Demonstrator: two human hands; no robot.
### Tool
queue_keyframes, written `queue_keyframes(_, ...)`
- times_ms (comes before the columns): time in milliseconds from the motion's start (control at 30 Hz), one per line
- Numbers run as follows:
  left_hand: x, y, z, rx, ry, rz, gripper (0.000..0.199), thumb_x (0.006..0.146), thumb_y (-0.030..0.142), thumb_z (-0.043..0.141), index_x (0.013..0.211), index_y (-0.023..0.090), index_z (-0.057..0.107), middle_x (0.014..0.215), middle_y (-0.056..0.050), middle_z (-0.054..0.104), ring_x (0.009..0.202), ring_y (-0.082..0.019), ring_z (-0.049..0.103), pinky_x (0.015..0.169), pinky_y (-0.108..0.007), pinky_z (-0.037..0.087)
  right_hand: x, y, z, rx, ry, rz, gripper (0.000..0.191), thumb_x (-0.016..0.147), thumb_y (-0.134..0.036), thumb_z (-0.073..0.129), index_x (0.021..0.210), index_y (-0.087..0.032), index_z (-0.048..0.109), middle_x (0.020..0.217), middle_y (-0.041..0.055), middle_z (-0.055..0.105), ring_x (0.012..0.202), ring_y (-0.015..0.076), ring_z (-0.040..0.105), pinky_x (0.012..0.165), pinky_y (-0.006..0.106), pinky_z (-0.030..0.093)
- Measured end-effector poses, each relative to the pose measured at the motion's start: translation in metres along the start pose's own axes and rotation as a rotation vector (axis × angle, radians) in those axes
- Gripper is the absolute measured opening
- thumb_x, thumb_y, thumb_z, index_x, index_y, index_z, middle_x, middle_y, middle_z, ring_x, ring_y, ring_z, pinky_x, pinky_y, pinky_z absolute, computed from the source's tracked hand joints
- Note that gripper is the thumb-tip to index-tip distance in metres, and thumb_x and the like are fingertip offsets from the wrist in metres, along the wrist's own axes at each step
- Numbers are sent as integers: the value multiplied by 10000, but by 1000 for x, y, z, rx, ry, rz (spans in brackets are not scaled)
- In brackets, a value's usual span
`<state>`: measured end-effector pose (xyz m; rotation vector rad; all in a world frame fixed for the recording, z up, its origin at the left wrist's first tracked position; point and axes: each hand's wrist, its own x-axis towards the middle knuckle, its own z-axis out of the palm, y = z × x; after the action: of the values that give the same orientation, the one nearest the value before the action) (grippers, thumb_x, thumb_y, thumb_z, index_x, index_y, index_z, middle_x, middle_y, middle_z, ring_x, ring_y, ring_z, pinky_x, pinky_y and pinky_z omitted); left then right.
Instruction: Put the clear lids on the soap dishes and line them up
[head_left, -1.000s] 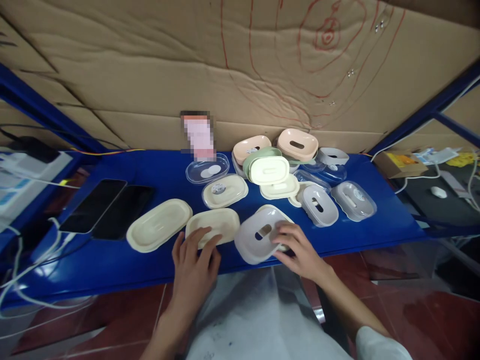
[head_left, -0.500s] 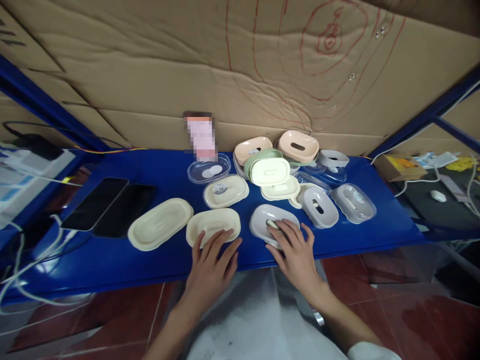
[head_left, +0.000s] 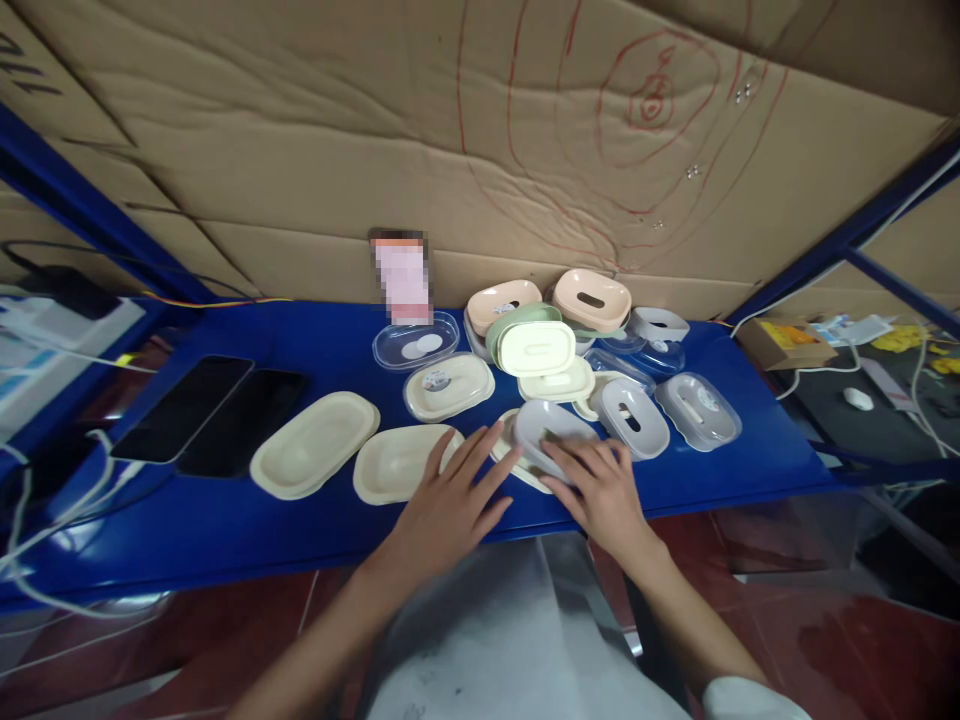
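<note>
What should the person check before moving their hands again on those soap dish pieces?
1. Right hand rests on the grey oval plastic dish part: ok.
2. Left hand reaches that same part's cream oval tray underneath: ok, fingertips touch its edge.
3. Firm grip on either piece: cannot tell, fingers lie flat, open.
4. Grey part seated squarely on the tray: not ok, it sits tilted and offset.
5. Neighbouring cream oval plastic lid kept apart: ok, it lies just left of the left hand.
6. Pieces away from blue shelf edge: ok.
</note>
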<state>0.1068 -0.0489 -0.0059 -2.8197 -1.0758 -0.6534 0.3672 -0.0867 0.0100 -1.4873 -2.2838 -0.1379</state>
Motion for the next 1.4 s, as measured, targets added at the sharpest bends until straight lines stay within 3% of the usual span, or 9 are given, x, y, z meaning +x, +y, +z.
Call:
queue_keyframes(200,12,-14,11,22,-23,-13,426,1066,282,585,1490,247,569,1624,-192,505,1400,-333,596,1174,-543,477,4,-12,14,60,-169,-50,541,1106,-451,557,1620,-310,464,1621,99,547,1505,300,482,1261,611,256)
queue_keyframes(367,7,-8,7,-20,24,-23,234,1051,247,602,1257,273,710,1359,-138,660,1304,-329,629,1165,-609,459,-5,-5,10,91,-224,-78,520,1091,-279,562,1600,-361,491,1706,64,439,1587,326,374,1266,701,267)
queue_keyframes(467,6,-11,1,-111,25,2,212,1058,293,602,1233,276,720,1398,-115,652,1338,-304,611,1210,-585,422,-8,2,7,129,-250,-124,555,1079,-249,565,1614,-367,474,1754,67,348,1632,334,290,1275,718,266)
queue_keyframes(567,12,-34,-4,-86,73,-70,295,1077,314,558,1339,264,684,1497,-132,619,1379,-318,597,1206,-573,425,-9,6,8,186,-222,-141,571,1067,-187,546,1613,-340,480,1787,79,261,1658,319,226,1296,672,275)
queue_keyframes(700,25,-80,0,109,123,-309,493,1048,416,604,1486,191,605,1577,-237,544,1400,-444,579,1100,-635,498,-6,5,15,182,-141,-121,651,1021,-79,509,1626,-317,463,1804,93,190,1667,335,192,1295,666,280)
queue_keyframes(833,32,-100,7,14,75,-330,463,1083,418,538,1462,166,623,1507,-218,620,1350,-392,639,1066,-564,569,-3,5,19,207,-137,-67,630,1069,-179,513,1671,-302,373,1799,116,197,1666,333,198,1293,653,306)
queue_keyframes(1067,31,-54,-8,-201,286,-215,331,1105,326,533,1409,264,647,1398,-92,695,1338,-263,661,1137,-450,568,-8,8,24,401,-107,139,887,1051,-398,652,1741,-335,98,1820,135,-41,1676,350,118,1286,563,373)
queue_keyframes(1200,25,-16,-1,-268,247,-82,305,1093,279,560,1389,254,627,1426,-105,672,1382,-269,635,1132,-467,588,-7,9,25,385,-61,133,997,1022,-348,710,1741,-376,20,1814,127,-112,1664,369,127,1277,560,379)
queue_keyframes(1400,17,0,13,-270,125,12,349,1085,318,581,1426,243,591,1488,-126,619,1452,-310,573,1138,-538,585,-1,27,15,312,-137,-11,879,1022,-308,713,1720,-429,193,1816,69,133,1641,326,252,1262,525,424)
